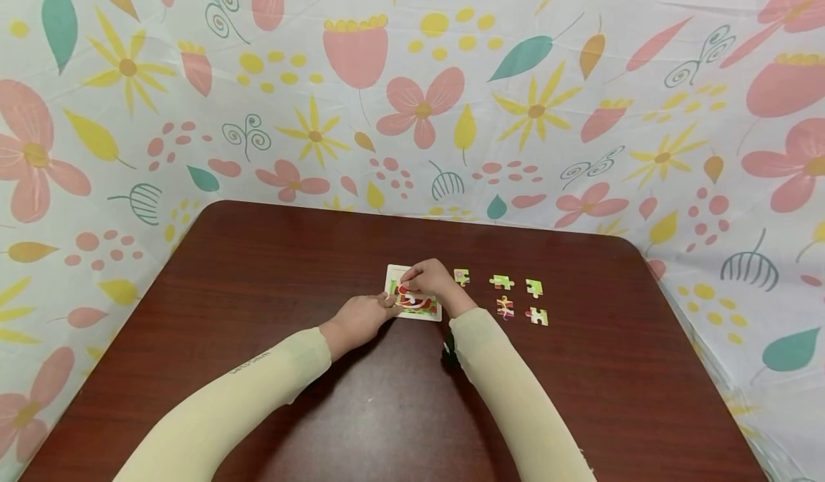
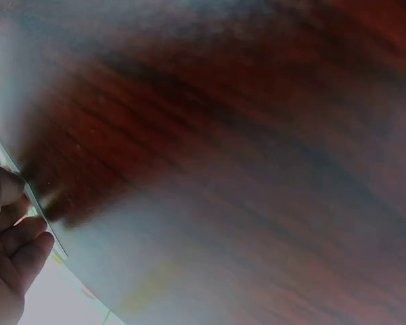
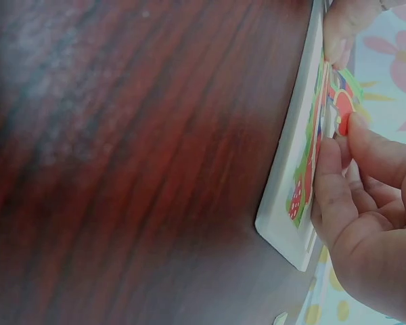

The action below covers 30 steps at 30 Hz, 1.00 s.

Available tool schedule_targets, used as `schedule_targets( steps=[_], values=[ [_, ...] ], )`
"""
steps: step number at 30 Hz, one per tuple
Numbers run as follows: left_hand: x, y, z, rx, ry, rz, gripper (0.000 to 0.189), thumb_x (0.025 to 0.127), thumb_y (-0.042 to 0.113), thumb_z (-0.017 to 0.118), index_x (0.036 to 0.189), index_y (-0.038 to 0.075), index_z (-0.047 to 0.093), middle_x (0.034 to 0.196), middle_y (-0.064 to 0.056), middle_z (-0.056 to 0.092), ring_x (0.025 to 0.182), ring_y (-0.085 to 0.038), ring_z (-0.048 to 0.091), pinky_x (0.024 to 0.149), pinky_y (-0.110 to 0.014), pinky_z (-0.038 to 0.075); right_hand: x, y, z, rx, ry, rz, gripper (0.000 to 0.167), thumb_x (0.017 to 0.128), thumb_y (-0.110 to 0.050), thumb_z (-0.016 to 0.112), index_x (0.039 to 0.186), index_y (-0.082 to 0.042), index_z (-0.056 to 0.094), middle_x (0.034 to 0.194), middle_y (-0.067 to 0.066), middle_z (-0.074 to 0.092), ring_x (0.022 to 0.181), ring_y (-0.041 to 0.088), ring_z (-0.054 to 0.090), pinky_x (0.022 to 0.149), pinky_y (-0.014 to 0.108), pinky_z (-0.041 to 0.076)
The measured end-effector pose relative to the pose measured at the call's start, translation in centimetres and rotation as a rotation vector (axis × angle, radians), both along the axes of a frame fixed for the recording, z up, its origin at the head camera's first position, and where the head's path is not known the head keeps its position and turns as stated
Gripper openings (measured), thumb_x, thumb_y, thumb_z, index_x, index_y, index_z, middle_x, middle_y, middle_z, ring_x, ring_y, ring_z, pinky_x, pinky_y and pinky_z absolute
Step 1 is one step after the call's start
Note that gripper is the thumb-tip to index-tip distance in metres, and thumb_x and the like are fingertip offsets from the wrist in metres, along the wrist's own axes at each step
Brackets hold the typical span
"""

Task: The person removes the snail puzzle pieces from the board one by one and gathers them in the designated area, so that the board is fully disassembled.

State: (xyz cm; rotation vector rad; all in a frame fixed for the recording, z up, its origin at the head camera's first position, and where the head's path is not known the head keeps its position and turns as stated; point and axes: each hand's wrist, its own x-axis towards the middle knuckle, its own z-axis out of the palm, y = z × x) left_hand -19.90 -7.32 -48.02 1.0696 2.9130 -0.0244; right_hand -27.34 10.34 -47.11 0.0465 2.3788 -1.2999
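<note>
A jigsaw puzzle board [image 1: 394, 268] with a pale rim and a colourful picture lies on the table. My right hand [image 1: 433, 279] is over it, thumb and fingers pinching a red puzzle piece [image 3: 343, 112] with a yellowish outline. In the right wrist view, that piece stands tilted close over the picture, partly covered by fingertips. At the board's left side, my left hand [image 1: 361, 319] rests with its fingertips on the rim. The left wrist view catches this hand's fingers [image 2: 27, 233] right at the board's edge, where part of the hand is cut off.
Several loose puzzle pieces lie right of the board, among them a green one [image 1: 501, 282] and a multicoloured one [image 1: 505, 308]. The dark brown table [image 1: 290, 253] has a floral cloth [image 1: 419, 52] hanging behind it. A small black object [image 1: 449, 349] shows beside the right sleeve.
</note>
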Motion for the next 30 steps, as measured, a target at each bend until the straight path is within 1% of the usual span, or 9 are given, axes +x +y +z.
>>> schedule_targets(
  steps=[7,11,15,20,26,30],
  values=[
    [0.07,0.08,0.07,0.002,-0.006,0.008,0.042,0.097,0.002,0.061,0.135,0.019,0.069,0.145,-0.005,0.064,0.133,-0.022,0.063,0.097,-0.036,0.059,0.12,-0.11,0.28,-0.001,-0.004,0.006,0.016,0.098,0.001,0.063,0.108,0.006,0.074,0.108,0.019,0.071,0.070,0.011,0.061,0.066,0.021,0.056],
    [0.09,0.06,0.11,-0.005,-0.005,0.007,0.042,0.097,0.002,0.061,0.135,0.019,0.069,0.145,-0.005,0.064,0.133,-0.022,0.063,0.097,-0.036,0.059,0.18,-0.23,0.33,0.022,0.019,0.035,0.016,0.099,0.001,0.062,0.108,0.006,0.074,0.110,0.021,0.070,0.072,0.011,0.059,0.066,0.021,0.054],
    [0.03,0.02,0.12,-0.022,-0.005,-0.003,0.041,0.099,0.004,0.060,0.136,0.018,0.069,0.145,-0.006,0.064,0.134,-0.022,0.063,0.101,-0.036,0.057,0.15,-0.28,0.36,0.048,0.028,0.055,0.016,0.099,0.000,0.061,0.107,0.006,0.074,0.113,0.021,0.069,0.074,0.014,0.058,0.067,0.023,0.054],
    [-0.04,0.06,0.25,-0.042,-0.001,-0.022,0.040,0.100,0.005,0.058,0.138,0.017,0.067,0.146,-0.007,0.063,0.135,-0.023,0.062,0.103,-0.035,0.057,-0.07,-0.20,0.47,0.042,0.014,0.041,0.016,0.100,0.000,0.060,0.109,0.005,0.073,0.115,0.022,0.068,0.074,0.014,0.063,0.071,0.026,0.059],
    [-0.01,-0.02,0.40,-0.010,-0.012,-0.017,0.040,0.099,0.004,0.058,0.136,0.015,0.068,0.146,-0.008,0.063,0.135,-0.024,0.062,0.102,-0.037,0.057,-0.16,-0.21,0.45,0.021,-0.005,0.026,0.016,0.100,-0.001,0.061,0.110,0.005,0.073,0.116,0.022,0.068,0.078,0.015,0.066,0.078,0.030,0.062],
    [-0.01,-0.08,0.27,-0.004,-0.011,-0.016,0.040,0.099,0.004,0.058,0.136,0.015,0.068,0.145,-0.008,0.064,0.135,-0.023,0.062,0.103,-0.037,0.056,-0.10,-0.33,0.18,-0.002,-0.013,-0.009,0.017,0.100,-0.003,0.063,0.111,0.004,0.074,0.118,0.022,0.069,0.082,0.017,0.068,0.082,0.032,0.063]
  ],
)
